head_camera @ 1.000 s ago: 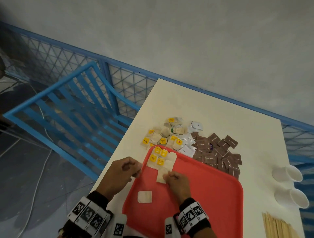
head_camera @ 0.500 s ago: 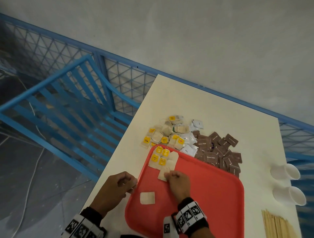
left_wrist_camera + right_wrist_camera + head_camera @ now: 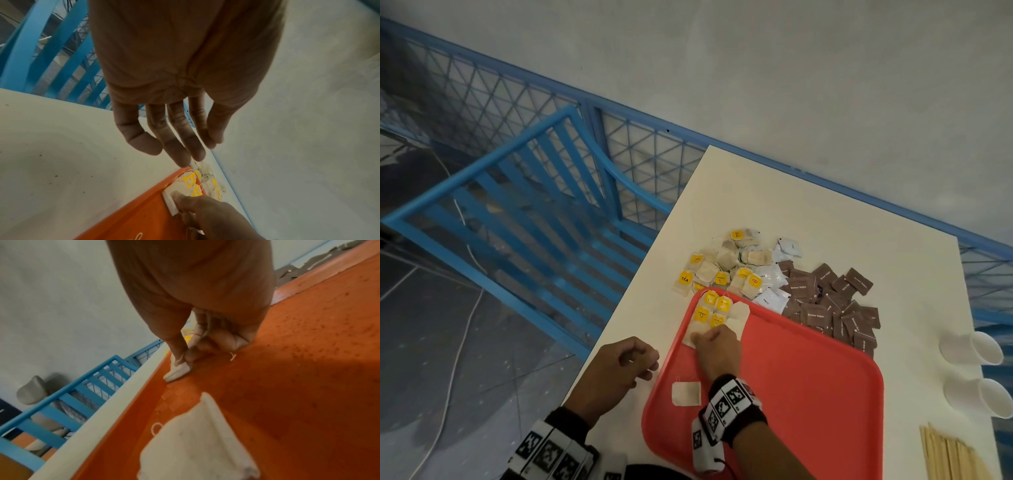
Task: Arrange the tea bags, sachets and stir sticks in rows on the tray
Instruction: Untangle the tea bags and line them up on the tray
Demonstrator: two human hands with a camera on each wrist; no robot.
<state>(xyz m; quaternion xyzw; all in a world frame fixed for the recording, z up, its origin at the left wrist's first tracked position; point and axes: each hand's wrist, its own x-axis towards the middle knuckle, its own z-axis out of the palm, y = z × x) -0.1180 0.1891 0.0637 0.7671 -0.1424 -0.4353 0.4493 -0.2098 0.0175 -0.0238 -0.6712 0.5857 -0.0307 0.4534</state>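
A red tray [image 3: 808, 394] lies on the white table. Several tea bags with yellow tags [image 3: 714, 308] sit in its far left corner. My right hand [image 3: 698, 339] pinches a tea bag [image 3: 176, 371] between thumb and forefinger, flat against the tray floor by the left rim. That same tea bag [image 3: 170, 201] also shows in the left wrist view. One loose tea bag [image 3: 686, 393] lies nearer me on the tray. My left hand [image 3: 640, 359] hovers over the table left of the tray, its fingers [image 3: 174, 146] relaxed and holding nothing.
Beyond the tray lie a pile of tea bags [image 3: 726, 263], white sachets [image 3: 774, 274] and brown sugar sachets [image 3: 832, 301]. Two white cups [image 3: 972, 346] lie on their sides at the right. Wooden stir sticks [image 3: 948, 455] sit at the near right. A blue chair [image 3: 517, 205] stands left of the table.
My left hand has drawn back from the tea bags to the table left of the tray. My right hand has slid its tea bag left toward the tray's rim.
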